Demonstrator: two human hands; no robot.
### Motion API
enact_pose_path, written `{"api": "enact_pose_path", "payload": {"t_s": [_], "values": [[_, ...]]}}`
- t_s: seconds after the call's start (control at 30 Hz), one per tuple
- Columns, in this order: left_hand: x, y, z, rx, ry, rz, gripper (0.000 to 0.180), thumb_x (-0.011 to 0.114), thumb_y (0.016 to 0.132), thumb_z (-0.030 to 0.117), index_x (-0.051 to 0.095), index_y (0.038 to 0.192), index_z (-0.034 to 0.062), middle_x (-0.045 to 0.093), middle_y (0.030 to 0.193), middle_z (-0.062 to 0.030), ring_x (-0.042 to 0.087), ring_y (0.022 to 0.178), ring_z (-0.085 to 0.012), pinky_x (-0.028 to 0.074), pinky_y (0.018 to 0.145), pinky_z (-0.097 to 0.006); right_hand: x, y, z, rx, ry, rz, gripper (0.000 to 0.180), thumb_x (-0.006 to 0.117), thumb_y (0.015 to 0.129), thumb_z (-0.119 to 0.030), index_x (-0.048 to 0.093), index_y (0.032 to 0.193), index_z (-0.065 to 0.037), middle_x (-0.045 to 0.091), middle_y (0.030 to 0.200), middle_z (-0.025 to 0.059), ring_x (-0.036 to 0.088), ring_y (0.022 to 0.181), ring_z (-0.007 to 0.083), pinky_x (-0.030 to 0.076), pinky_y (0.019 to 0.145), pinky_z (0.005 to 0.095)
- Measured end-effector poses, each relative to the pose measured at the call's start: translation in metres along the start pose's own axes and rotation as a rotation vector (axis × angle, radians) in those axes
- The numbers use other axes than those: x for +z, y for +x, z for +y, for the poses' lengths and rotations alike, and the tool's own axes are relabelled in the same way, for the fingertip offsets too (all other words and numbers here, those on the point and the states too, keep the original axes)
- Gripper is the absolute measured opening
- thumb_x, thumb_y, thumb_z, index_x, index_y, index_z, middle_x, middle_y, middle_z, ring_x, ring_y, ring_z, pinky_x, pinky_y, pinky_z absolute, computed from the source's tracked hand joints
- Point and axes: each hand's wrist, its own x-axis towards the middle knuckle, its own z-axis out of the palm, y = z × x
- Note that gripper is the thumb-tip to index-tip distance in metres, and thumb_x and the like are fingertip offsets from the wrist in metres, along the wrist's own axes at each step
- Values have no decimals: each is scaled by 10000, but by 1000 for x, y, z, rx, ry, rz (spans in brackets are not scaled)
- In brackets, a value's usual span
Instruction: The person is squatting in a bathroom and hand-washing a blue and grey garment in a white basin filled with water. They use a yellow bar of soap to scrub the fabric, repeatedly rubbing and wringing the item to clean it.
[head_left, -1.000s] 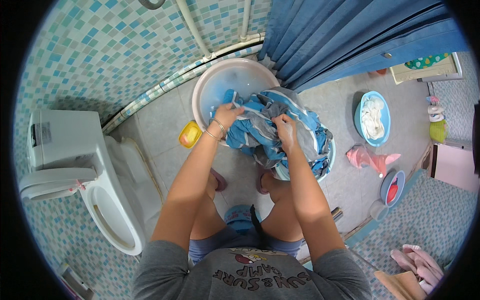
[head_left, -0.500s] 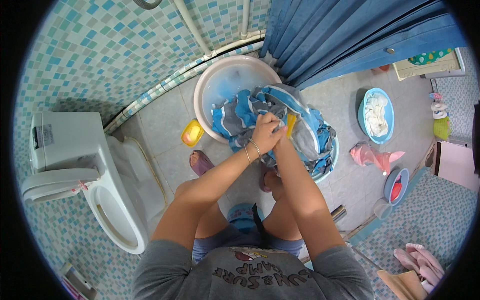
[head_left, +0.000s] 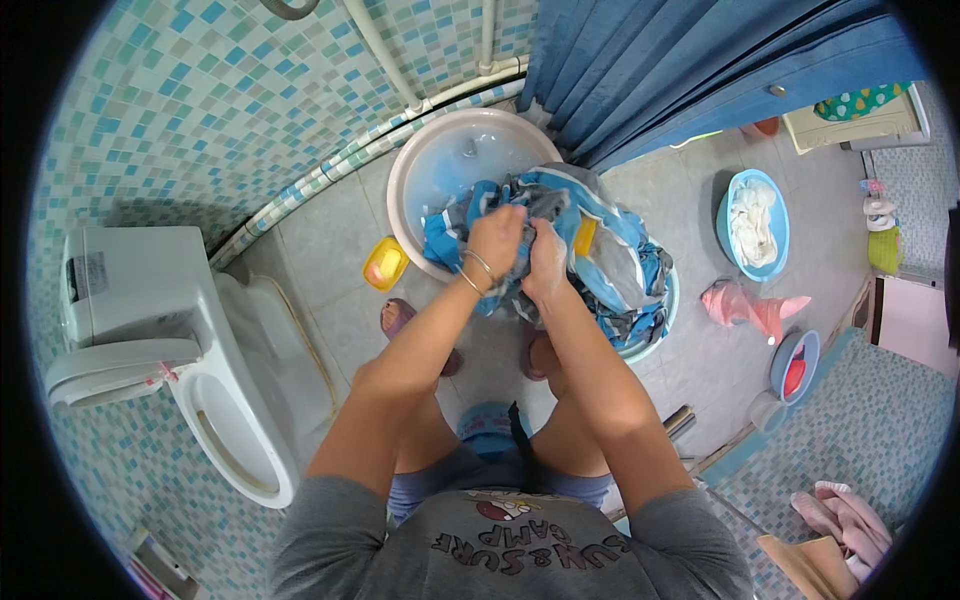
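A large striped cloth (head_left: pixel 610 262) in blue, grey and white lies bunched across two basins. Part of it dips into the pale pink basin (head_left: pixel 398 190) of bluish water; the rest heaps in a light blue basin (head_left: pixel 655 348). My left hand (head_left: pixel 497 238), with thin bangles at its wrist, is closed on a fold of the cloth and slightly blurred. Just right of it, my right hand (head_left: pixel 545 255) grips the same fabric. A flat yellow piece (head_left: pixel 585 237) rests on the cloth beside my right hand; its kind is unclear.
A yellow soap dish (head_left: pixel 385 264) sits on the floor left of the basin. At left stands a white toilet (head_left: pixel 225 430). A blue curtain (head_left: pixel 640 70) hangs behind. To the right are a blue basin with white cloth (head_left: pixel 752 225), a pink plastic bag (head_left: pixel 745 310) and a smaller basin (head_left: pixel 793 370).
My hands, pressed together before, have come apart. The left has shifted left and the right also moved slightly left, with cloth bunched between them.
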Motion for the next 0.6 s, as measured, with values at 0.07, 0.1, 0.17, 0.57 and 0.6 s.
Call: {"api": "enact_pose_path", "payload": {"t_s": [0.07,0.1,0.17,0.57,0.6], "values": [[-11,17,-32,-123,252,117,372,503,930,359,533,874,-8,613,790,-223,589,666,-372,477,615,-409,12,-14,-21,37,-22,-89,267,551,872,-234,587,1053,-41,607,996,101,581,933,269,485,820,410],[-18,21,-49,-207,127,123,432,534,900,412,516,983,-11,612,891,-253,591,787,-406,481,679,-425,12,-23,-33,19,11,-110,244,561,857,-267,583,1004,-73,626,995,93,614,921,259,499,836,414],[-32,20,-49,-377,-128,-4,830,636,776,560,371,1282,-43,560,1136,-298,559,1045,-421,470,856,-392,-8,-18,-58,51,110,-174,341,577,857,-324,583,1074,-61,628,1058,116,614,942,290,496,854,434],[-45,28,-36,-127,141,-85,365,607,747,75,628,1111,68,617,1092,-170,554,1068,-364,449,915,-373,-56,27,-52,33,-569,66,407,661,830,-289,508,1164,-114,536,1181,111,531,1053,287,442,854,512],[-42,23,-29,-37,185,-45,373,602,746,65,617,1119,57,599,1122,-169,528,1104,-362,422,947,-364,-44,21,-51,-6,-682,185,424,660,830,-308,505,1171,-111,529,1192,117,517,1077,295,432,858,531]]}}
